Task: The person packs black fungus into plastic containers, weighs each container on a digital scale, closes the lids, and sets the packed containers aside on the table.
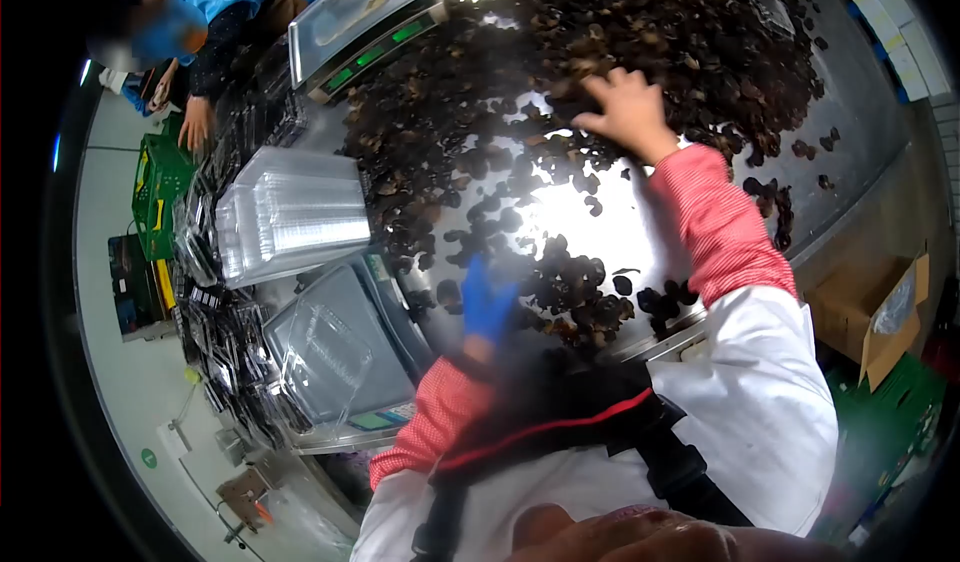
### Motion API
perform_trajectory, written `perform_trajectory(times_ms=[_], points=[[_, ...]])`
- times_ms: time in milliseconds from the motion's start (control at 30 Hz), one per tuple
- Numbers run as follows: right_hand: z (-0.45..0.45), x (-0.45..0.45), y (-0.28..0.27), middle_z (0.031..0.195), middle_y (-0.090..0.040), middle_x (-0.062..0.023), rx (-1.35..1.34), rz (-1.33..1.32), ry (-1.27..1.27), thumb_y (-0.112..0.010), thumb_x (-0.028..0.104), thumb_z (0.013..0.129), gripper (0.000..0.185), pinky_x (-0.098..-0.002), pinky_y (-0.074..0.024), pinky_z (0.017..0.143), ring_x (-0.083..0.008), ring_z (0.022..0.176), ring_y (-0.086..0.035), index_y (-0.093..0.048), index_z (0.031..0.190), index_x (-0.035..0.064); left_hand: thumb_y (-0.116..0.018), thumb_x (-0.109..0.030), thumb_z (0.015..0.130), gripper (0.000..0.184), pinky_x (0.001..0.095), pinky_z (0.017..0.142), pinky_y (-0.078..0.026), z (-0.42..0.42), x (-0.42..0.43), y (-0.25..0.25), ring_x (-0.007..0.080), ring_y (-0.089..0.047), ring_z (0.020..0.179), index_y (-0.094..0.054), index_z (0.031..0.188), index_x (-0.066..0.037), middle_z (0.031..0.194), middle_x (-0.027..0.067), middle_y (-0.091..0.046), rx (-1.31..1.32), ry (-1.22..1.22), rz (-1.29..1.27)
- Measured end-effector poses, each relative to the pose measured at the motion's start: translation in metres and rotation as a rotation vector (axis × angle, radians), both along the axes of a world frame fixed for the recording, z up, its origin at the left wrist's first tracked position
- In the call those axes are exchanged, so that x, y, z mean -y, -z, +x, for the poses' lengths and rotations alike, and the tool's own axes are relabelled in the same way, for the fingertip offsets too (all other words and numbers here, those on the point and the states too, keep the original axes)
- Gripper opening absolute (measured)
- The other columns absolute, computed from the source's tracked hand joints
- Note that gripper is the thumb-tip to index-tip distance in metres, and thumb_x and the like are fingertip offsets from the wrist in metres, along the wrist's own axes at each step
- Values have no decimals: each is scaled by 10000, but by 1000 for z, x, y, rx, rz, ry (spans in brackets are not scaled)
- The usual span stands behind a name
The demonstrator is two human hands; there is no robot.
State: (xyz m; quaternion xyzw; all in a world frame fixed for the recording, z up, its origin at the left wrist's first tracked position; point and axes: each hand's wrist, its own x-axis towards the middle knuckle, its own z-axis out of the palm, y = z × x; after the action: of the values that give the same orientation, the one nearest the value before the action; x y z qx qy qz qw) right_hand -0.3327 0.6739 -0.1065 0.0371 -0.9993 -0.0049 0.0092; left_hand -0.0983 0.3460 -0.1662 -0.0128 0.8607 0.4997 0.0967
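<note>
Dark brown, thin, curled pieces [690, 37] lie heaped over a shiny metal table [640, 202]. My right hand [630, 112], bare, is at the near edge of the large heap, its fingers spread and nothing held. My left hand [487, 297], in a blue glove and blurred, is low over the table beside a smaller group of pieces [570, 292]; its fingers look apart and nothing shows in them. To the left of it, a clear plastic tray [325, 352] rests on a grey scale [395, 307]. A stack of clear trays [295, 212] stands behind that scale.
A second scale [370, 22] with green displays stands at the far left. Beside it a co-worker's hand [196, 122] is near many packed trays [240, 132]. Green crates [165, 187] are on the left. An open cardboard box [870, 312] is on the right.
</note>
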Motion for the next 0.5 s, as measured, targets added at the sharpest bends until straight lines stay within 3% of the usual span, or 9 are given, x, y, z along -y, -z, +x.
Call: perform_trajectory(times_ms=[33,67,167,233,300,400,433,467,500], points=[[16,17,-2,1142,-564,-89,-9,-1,-103,-662,667,737,654,-453,-488,777,-301,1083,-538,-616,1250,263,-700,-61,879,825,380,1073,-396,-6,-9,-13,261,-456,1277,-227,1550,-143,1413,139,-442,34,3,-12],[32,32,3,1130,-563,-81,-64,52,-195,-689,620,734,642,-441,-481,800,-298,1075,-537,-599,1265,270,-700,-57,878,831,382,1065,-405,-21,-20,-21,260,-453,1278,-222,1552,-147,1416,140,-437,196,-60,65],[86,72,24,1103,-536,-53,-25,-259,-311,-767,469,701,680,-420,-495,796,-256,1085,-521,-552,1309,251,-695,-24,868,870,382,1048,-428,-48,-59,-67,265,-457,1271,-191,1564,-168,1419,138,-430,374,-181,207],[123,89,15,1141,-541,-42,-43,-228,-374,-778,440,707,694,-410,-498,774,-243,1106,-515,-534,1335,272,-695,-14,864,887,379,1050,-429,-43,-59,-45,264,-466,1261,-178,1568,-173,1417,134,-432,259,-161,223],[146,92,4,1175,-539,-91,21,-393,-409,-767,395,742,696,-443,-489,815,-315,1113,-516,-511,1372,245,-684,21,854,910,379,1044,-439,-39,-53,-24,260,-463,1268,-164,1572,-184,1449,131,-403,191,-79,241],[153,72,-18,1184,-543,-110,-8,-606,-376,-791,393,737,687,-428,-501,822,-307,1092,-550,-526,1348,225,-689,45,833,949,389,1037,-448,-42,-62,-59,260,-449,1291,-147,1575,-190,1493,128,-357,239,-31,353],[146,57,-23,1149,-552,-151,-125,-603,-314,-798,363,737,704,-448,-499,858,-349,1040,-567,-516,1357,185,-700,54,816,981,396,1038,-449,-44,-66,-72,262,-445,1300,-134,1577,-193,1512,127,-339,283,-60,329],[134,37,-40,1098,-558,-166,24,-659,-183,-818,350,713,732,-465,-508,850,-368,1016,-570,-518,1354,165,-708,56,807,996,399,1039,-448,-43,-64,-69,263,-446,1301,-129,1578,-195,1517,127,-335,238,-34,252],[128,13,-25,1089,-548,-175,-172,-538,-123,-840,359,689,800,-453,-531,808,-363,983,-583,-485,1383,180,-743,37,771,1039,404,1057,-429,-43,-62,-67,281,-435,1312,-124,1577,-179,1520,137,-330,204,-26,214]])
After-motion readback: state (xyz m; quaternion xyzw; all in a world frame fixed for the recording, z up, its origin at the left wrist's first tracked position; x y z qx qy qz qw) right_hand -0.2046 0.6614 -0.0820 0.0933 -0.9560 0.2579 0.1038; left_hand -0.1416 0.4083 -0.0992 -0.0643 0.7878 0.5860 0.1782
